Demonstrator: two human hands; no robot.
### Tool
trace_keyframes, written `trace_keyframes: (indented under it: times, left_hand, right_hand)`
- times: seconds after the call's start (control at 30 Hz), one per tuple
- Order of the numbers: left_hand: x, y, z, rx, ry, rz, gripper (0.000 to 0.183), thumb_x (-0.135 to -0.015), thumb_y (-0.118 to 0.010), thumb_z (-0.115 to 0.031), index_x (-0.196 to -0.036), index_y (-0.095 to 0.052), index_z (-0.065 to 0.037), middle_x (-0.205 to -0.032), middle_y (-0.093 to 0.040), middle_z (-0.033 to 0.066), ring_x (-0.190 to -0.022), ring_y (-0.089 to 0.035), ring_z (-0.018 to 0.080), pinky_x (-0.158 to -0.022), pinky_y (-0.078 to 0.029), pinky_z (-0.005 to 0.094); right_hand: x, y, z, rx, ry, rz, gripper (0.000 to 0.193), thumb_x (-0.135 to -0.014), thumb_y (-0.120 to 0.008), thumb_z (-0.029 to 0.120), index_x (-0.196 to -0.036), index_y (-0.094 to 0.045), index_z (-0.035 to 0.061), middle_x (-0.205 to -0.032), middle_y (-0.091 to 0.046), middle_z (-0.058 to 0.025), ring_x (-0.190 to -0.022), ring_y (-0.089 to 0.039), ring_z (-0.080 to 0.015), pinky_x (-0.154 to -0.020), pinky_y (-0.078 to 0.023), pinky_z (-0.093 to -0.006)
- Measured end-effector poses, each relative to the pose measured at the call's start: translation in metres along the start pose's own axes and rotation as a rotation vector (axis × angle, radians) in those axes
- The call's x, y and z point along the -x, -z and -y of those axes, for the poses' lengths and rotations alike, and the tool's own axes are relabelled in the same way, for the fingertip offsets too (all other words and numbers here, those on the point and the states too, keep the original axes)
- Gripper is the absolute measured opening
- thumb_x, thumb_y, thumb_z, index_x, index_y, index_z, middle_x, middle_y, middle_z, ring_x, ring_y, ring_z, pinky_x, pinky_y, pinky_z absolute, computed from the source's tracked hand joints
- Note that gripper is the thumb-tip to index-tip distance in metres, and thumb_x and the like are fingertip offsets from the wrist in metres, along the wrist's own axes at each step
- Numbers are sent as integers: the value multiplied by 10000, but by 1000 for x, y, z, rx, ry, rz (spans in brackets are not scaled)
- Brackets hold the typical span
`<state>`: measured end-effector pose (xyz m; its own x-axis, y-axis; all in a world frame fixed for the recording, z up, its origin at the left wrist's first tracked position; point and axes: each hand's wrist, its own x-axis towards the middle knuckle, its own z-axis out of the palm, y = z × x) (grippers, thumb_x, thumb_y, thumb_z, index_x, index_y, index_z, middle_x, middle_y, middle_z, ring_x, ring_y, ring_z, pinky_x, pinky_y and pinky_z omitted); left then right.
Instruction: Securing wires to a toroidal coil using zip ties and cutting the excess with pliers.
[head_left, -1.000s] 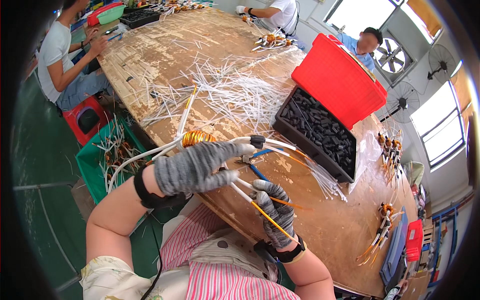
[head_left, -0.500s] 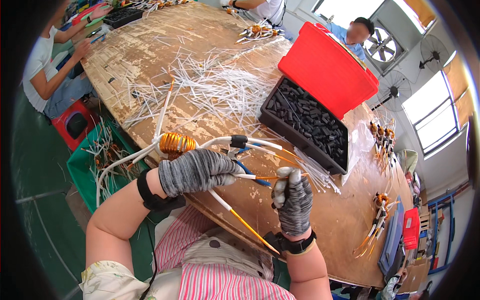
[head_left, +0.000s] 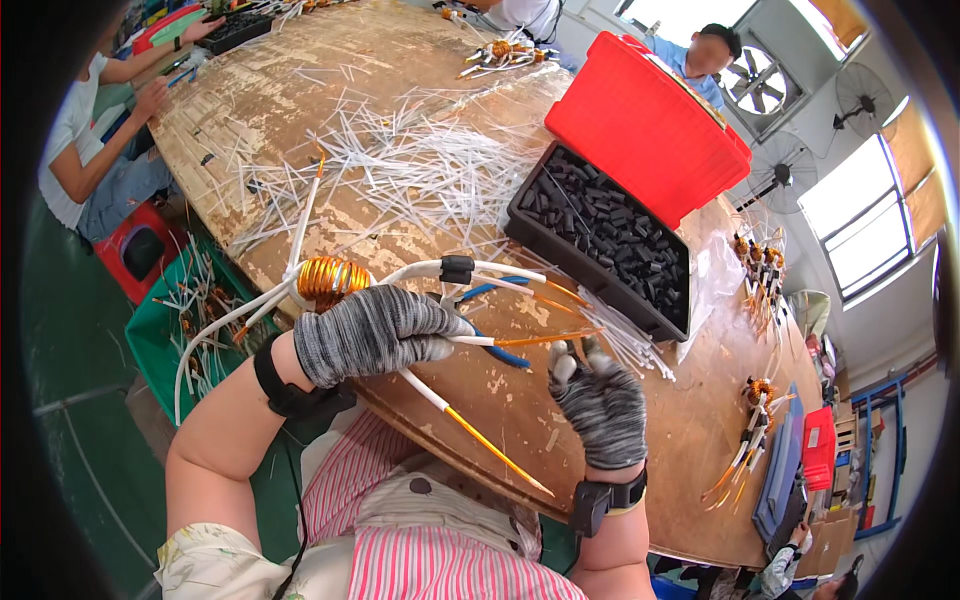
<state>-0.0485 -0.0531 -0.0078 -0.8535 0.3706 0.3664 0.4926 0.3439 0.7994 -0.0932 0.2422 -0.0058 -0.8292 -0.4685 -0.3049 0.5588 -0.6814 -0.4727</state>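
My left hand (head_left: 378,338), in a grey knit glove, is closed around the white-sleeved leads of a coil wound with copper wire (head_left: 334,283). From its fingers a white sleeve with a bare copper end (head_left: 550,339) points right. Another lead (head_left: 470,432) hangs down below the hand, and a black tube (head_left: 457,269) sits around the upper leads. Close under the copper tip is my gloved right hand (head_left: 603,412), its thumb and forefinger apart. Behind the leads, partly hidden, lies a tool with blue handles (head_left: 508,357), perhaps pliers.
White tubes (head_left: 420,165) lie scattered across the worn wooden table (head_left: 300,75). A black bin (head_left: 600,285) of short black tubes stands beyond my hands, a red crate (head_left: 650,130) leaning behind it. More coils (head_left: 760,390) are at right; a green bin (head_left: 150,340) at left. Other people sit around.
My right hand has loosened its pinch on the copper end and dropped slightly to the right, its fingers parting. The left hand keeps its hold on the leads. The view has shifted a little.
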Motion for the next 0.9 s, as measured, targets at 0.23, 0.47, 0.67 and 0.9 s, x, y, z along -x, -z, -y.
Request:
trace_keyframes:
  times: [0.23,0.47,0.67,0.9]
  left_hand:
    - [0,1,-4,-52,39,4,292,-791,-692,-126,-1063,-650,-29,-930,-682,117,-866,-657,225,-776,-511,311]
    - [-1,5,-7,-51,81,72,326,-811,-668,-148,-1122,-625,-63,-998,-667,107,-933,-640,235,-840,-499,321]
    - [0,2,-4,-61,29,17,315,-786,-697,-135,-1083,-648,-40,-938,-680,120,-854,-654,235,-767,-511,322]
    - [-2,3,-4,-44,5,34,310,-794,-694,-141,-1080,-645,-33,-946,-680,116,-866,-654,233,-782,-509,323]
  right_hand:
    - [3,-24,-4,292,312,14,297,-899,-542,41,-1188,-493,-7,-1130,-561,-175,-1084,-554,-251,-951,-483,-353]
    - [3,-21,0,269,254,4,267,-934,-519,179,-1140,-524,10,-1165,-561,-213,-1105,-554,-280,-941,-487,-413]
    - [-2,-23,1,251,275,102,282,-955,-474,250,-1088,-563,18,-1220,-537,-214,-1161,-516,-306,-963,-465,-438]
    - [-7,-24,1,300,303,86,285,-958,-466,268,-1086,-555,29,-1209,-558,-182,-1148,-529,-291,-948,-468,-425]
